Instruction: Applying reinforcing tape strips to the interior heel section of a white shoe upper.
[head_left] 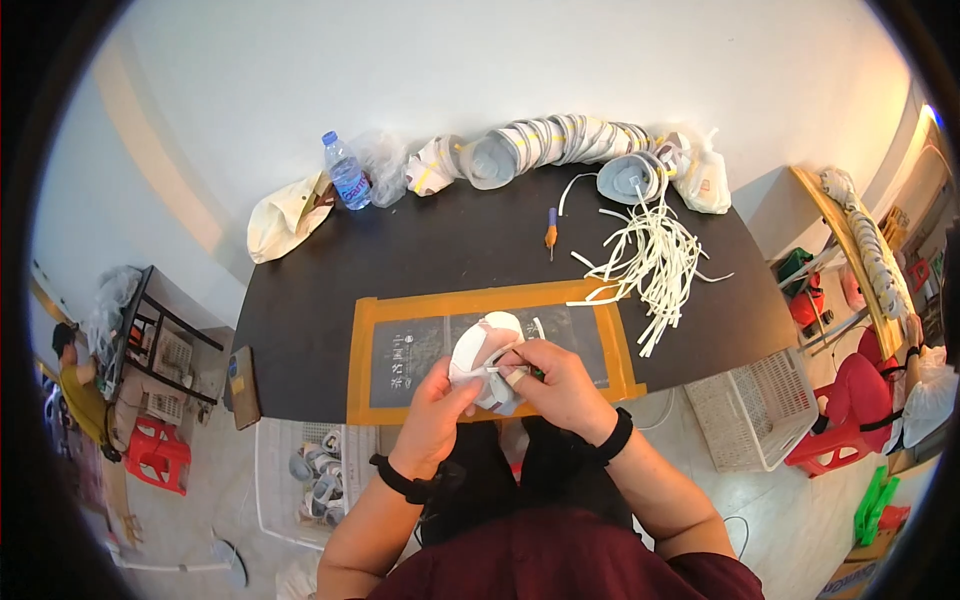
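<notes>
Close to the table's front edge, my left hand [432, 412] is wrapped round the side of a small white and grey shoe upper [487, 340] with a pale pinkish inside. The upper is tilted, its rounded white rim facing away from me. My right hand [565, 388] is closed at its near right side, pinching a narrow white strip [490, 369] against it. Something dark green shows under my right fingers; its kind is hidden. Beneath both hands lies a dark printed mat [400, 335] edged with orange tape. A short white piece [539, 328] lies just beyond my right hand.
Behind stand a long row of nested uppers [560, 140], a water bottle [346, 172] and a cream cloth bag [285, 220]. White strips [655, 250] spill from a cupped upper. An orange-and-blue pointed tool [551, 232] lies mid-table. A phone [243, 388] sits at the left edge; crates [755, 410] flank me.
</notes>
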